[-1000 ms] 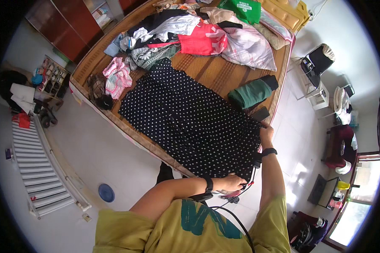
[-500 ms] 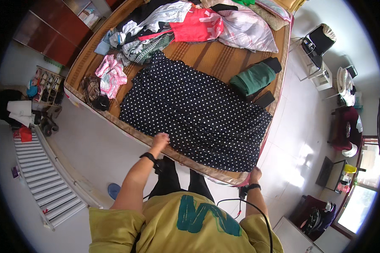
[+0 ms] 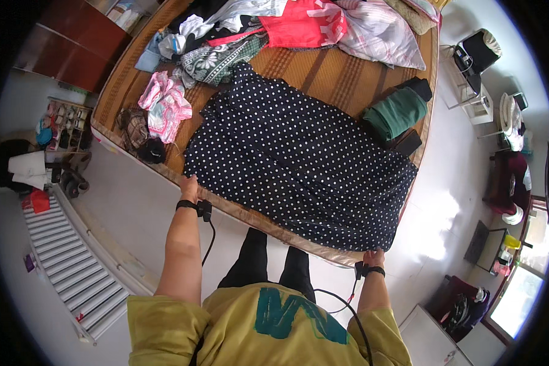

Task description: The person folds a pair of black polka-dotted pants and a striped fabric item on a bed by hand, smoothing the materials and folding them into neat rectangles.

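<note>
A black polka-dot garment [image 3: 299, 165] with white dots lies spread out on the bed, a few folds running across it. Its wide edge runs along the bed's near side. My left hand [image 3: 190, 186] is closed on the garment's near left corner, at the bed edge. At the near right corner, my right hand [image 3: 374, 257] pinches the same hem. Both wrists wear black straps with small devices and cables. Beyond the garment's right side sits a folded dark green cloth [image 3: 396, 116], with a dark flat item [image 3: 407, 143] next to it.
A brown striped mat [image 3: 341, 79] covers the bed. Pink-and-white clothing [image 3: 165, 110] and a plaid piece [image 3: 130, 129] lie at the left. Along the far side are a red garment [image 3: 296, 24], a patterned green cloth [image 3: 222, 64] and a pale pillow [image 3: 381, 36]. A white radiator [image 3: 79, 268] stands left.
My left hand has moved left along the bed edge to the garment's near left corner and now grips it. My right hand stays at the right corner. The view has shifted slightly.
</note>
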{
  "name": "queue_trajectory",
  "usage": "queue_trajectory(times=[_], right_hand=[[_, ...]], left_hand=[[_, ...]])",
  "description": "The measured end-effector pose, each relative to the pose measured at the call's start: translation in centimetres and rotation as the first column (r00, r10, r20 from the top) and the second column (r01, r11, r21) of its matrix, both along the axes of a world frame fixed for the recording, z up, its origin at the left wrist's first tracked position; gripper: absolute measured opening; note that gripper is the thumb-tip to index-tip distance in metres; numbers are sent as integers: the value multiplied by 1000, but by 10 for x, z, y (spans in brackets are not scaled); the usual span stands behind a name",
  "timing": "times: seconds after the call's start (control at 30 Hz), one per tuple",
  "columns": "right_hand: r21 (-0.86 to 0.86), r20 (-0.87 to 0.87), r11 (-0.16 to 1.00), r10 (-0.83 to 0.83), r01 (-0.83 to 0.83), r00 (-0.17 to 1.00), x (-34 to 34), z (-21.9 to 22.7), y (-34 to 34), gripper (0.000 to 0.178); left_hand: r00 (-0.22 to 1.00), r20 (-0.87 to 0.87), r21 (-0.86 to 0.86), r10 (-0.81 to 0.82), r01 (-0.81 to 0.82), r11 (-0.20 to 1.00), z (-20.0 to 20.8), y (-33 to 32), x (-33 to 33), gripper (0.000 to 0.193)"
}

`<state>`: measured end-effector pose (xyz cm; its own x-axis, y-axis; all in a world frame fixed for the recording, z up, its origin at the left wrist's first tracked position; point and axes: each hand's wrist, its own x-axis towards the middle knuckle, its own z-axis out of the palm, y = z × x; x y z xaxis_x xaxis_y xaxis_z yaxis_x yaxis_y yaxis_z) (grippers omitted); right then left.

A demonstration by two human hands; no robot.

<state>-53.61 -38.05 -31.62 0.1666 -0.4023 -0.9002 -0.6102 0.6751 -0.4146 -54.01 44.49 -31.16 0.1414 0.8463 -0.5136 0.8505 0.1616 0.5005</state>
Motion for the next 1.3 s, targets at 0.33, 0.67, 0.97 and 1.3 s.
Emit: queue_trajectory(times=[0.33, 0.67, 0.97, 1.3], right_hand=[[-199, 120, 965, -150, 172, 981, 22, 8, 11, 26], [-404, 95, 782, 552, -474, 829, 1, 97, 67, 67], [-289, 134, 916, 325, -277, 936, -46, 93, 98, 28], [-526, 8, 815, 292, -245, 956, -66, 76, 58, 20]], left_hand=[[932, -16, 41, -363, 363, 931, 37, 23, 18, 50], [736, 409, 613, -539, 216, 760, 112, 99, 24, 37], [908, -79, 200, -412, 420, 885, 74, 145, -50, 29], [597, -467, 175, -653, 786, 593, 93, 71, -11, 30]])
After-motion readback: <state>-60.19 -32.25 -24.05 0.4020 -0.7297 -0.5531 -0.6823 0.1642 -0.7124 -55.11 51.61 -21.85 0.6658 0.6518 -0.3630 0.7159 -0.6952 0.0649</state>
